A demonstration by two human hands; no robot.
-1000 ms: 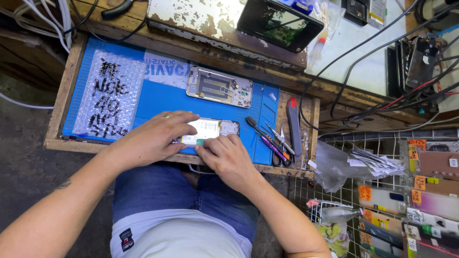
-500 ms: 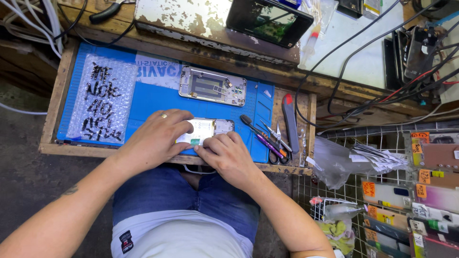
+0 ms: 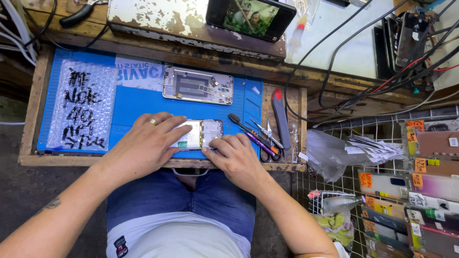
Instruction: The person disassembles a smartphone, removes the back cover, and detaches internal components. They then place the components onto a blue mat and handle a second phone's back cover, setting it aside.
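Observation:
An opened phone [image 3: 202, 134] with its back off lies flat near the front edge of a blue work mat [image 3: 138, 102]. My left hand [image 3: 143, 145], a ring on one finger, lies flat over the phone's left end and pins it down. My right hand [image 3: 234, 157] rests at the phone's lower right corner, fingertips pressing on its edge; whether it holds a small tool is hidden. A second phone frame [image 3: 197, 86] lies farther back on the mat.
A bubble-wrap bag [image 3: 82, 111] with black handwriting covers the mat's left. Screwdrivers, tweezers and a knife [image 3: 265, 131] lie at the right of the wooden drawer. A phone playing video [image 3: 251, 16] leans at the back. Cables and a wire rack of phone cases [image 3: 411, 191] fill the right.
Both hands stay on the opened phone with little movement. The view has shifted slightly, so the drawer sits a bit lower and to the left.

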